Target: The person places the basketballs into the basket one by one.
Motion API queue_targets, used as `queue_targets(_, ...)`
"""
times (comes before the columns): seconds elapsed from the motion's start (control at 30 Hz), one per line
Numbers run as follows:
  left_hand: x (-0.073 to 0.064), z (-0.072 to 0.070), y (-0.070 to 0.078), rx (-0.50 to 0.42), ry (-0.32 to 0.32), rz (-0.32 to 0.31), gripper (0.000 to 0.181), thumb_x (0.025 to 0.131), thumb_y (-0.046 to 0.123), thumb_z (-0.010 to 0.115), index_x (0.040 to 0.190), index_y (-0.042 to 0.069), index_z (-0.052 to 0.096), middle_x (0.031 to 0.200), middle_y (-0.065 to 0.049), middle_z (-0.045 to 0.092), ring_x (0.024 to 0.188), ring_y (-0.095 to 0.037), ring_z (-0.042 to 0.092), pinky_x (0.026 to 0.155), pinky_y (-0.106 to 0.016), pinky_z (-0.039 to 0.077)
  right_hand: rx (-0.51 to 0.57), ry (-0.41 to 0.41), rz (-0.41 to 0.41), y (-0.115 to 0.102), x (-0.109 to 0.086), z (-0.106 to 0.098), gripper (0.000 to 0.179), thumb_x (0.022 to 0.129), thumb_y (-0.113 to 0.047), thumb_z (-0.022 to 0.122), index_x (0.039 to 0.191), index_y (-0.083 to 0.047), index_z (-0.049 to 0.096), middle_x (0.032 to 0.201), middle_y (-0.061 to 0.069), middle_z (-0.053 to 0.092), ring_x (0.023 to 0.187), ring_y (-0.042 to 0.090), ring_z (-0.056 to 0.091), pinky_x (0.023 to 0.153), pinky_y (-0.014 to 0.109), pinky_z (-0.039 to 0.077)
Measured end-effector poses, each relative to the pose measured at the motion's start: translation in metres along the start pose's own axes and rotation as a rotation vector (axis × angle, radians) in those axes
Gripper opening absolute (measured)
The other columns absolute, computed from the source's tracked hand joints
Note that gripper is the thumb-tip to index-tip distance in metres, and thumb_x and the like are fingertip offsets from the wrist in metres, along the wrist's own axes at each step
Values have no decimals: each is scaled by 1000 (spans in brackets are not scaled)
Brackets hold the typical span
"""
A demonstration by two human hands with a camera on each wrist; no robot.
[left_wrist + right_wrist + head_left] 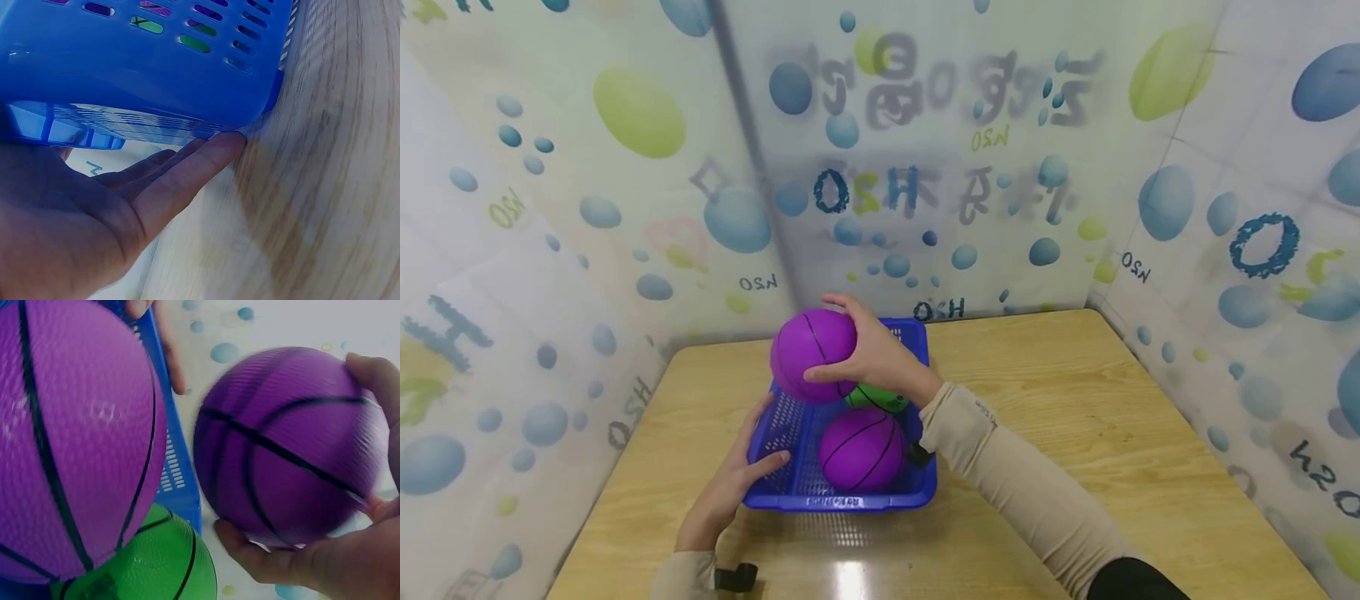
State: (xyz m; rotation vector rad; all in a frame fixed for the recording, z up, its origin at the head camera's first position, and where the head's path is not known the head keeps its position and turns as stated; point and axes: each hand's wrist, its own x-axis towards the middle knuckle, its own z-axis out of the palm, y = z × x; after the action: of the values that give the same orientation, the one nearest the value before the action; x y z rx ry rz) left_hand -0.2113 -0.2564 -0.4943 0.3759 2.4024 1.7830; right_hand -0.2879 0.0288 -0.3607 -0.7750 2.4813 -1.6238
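A purple ball with black seam lines (808,350) is in my right hand (880,354), which grips it over the far left part of the blue basket (838,503). In the right wrist view, thumb and fingers of the right hand (331,556) spread round the ball (287,450). Another purple ball (862,450) lies in the basket near its front. Behind it sits a green ball (876,398), partly hidden by the right hand. My left hand (730,475) holds the basket's left side, thumb over the rim and fingers along the outer wall (137,75).
The basket stands on a wooden table (1037,400), towards its back edge. Patterned curtains (880,150) with blue and green spots hang behind the table and on both sides.
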Motion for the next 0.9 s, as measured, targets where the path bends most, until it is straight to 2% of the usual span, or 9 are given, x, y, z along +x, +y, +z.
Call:
queue_targets(0.2,-2,0,1,-6,16,-33,90,98,22,68,165,43,12,171,-12,14,149,-44,25,116,-71,17,-163,25,60,-3,-8,-8,105,75,-63,85,159,-46,24,162,9,30,146,30,38,108,62,42)
queue_targets(0.37,-2,1,0,9,19,-39,91,97,23,68,165,45,11,171,-14,13,150,-47,24,115,-74,18,-155,30,88,-3,-11,-12,100,79,-62,83,158,-48,25,160,12,29,145,31,39,108,62,43)
queue_targets(0.53,-1,1,1,-7,16,-39,92,96,24,69,165,44,11,172,-13,9,152,-46,19,116,-75,13,-143,23,83,-1,-14,-15,99,82,-60,81,161,-41,25,161,9,27,140,31,43,104,57,47)
queue_targets(0.77,-2,1,2,8,20,-59,92,96,24,69,165,45,10,172,-14,9,152,-49,18,115,-77,13,-137,31,81,0,-17,-18,97,81,-62,81,159,-46,26,161,8,27,138,29,46,101,55,49)
queue_targets(0.9,-2,2,3,6,21,-55,93,96,23,68,165,44,10,172,-15,9,151,-48,19,115,-76,14,-132,28,82,1,-20,-21,96,83,-59,81,160,-44,26,160,8,27,139,30,46,101,57,49)
